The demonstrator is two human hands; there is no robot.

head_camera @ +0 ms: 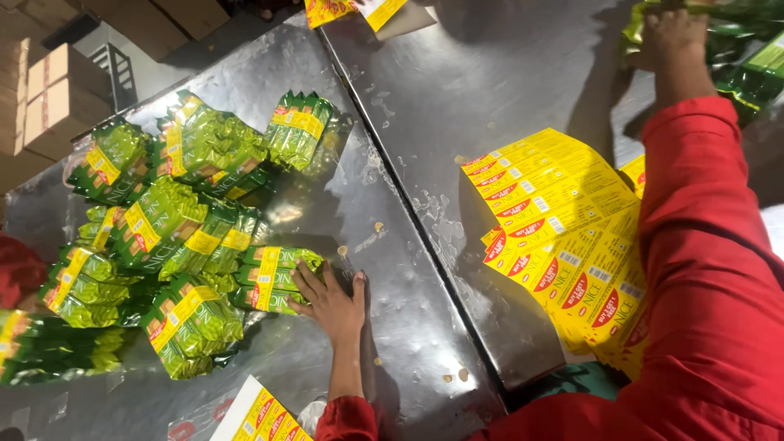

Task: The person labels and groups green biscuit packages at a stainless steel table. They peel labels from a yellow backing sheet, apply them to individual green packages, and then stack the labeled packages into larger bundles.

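On the steel table [392, 245], lower centre: the fingers [304, 278] of the left hand [331, 304] are spread and laid flat, their tips touching the edge of a green and yellow packet bundle [269, 278]; the thumb lies apart on bare metal, and nothing is pinched. This bundle sits at the near right edge of a heap of like green packets [163, 229] covering the table's left half. Top right: the right hand [671, 37], at the end of a red sleeve [702, 245], rests on further green packets [747, 57]; whether its fingers close on one cannot be told. Beneath the sleeve lies a fanned stack of flat yellow cartons [555, 229]. Brown boxes [49, 90] stand beyond the table, upper left.
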